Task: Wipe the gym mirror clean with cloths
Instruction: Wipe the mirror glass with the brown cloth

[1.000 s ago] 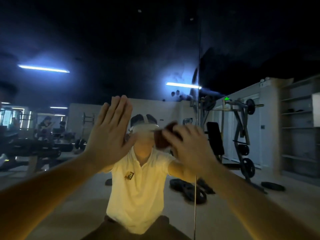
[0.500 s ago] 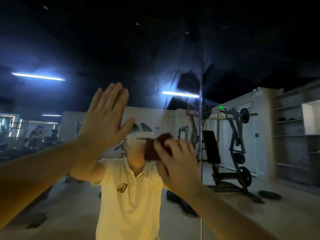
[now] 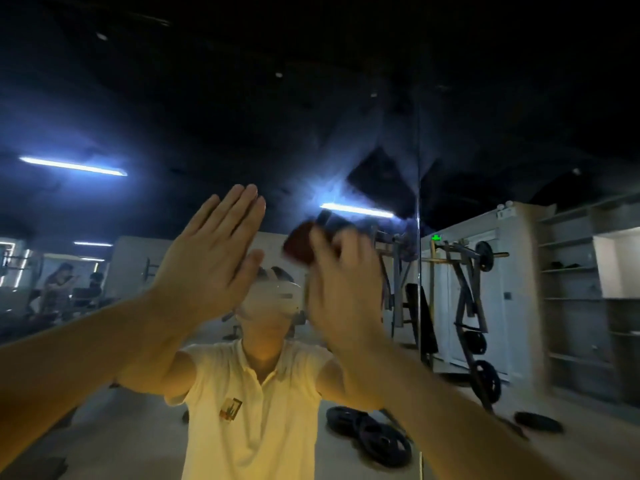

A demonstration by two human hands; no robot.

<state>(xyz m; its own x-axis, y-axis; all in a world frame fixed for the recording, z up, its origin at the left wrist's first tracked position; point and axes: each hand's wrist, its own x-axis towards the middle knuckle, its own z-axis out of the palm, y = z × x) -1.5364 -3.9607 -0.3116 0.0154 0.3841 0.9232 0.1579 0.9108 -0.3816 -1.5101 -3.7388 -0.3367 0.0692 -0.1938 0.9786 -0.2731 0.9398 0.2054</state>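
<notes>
A dim gym with a black ceiling fills the mirror (image 3: 346,98), which spans the whole view and has a thin vertical seam (image 3: 419,202) right of centre.

Nearest the camera, two bare forearms reach up from the lower corners towards the glass. The left hand (image 3: 207,265) is raised flat, its fingers (image 3: 235,209) straight and close together with the thumb spread out to the side, holding nothing. Whether its palm touches the glass cannot be told from here. Just to its right, the right hand (image 3: 343,292) is blurred; its fingers are curled round a dark reddish cloth (image 3: 301,244), which sticks out above the knuckles at the mirror, just beside the left hand's fingertips.

On the glass above the cloth, hazy pale smears (image 3: 381,161) fan upward on either side of the seam.

Further in, the reflection shows a person in a pale polo shirt (image 3: 256,410) with both arms lifted, black weight plates (image 3: 374,434) lying on the floor, a plate-loaded machine (image 3: 467,306) to the right, open shelves (image 3: 571,289) beyond it, and two tube lights (image 3: 72,166) glowing on the ceiling.
</notes>
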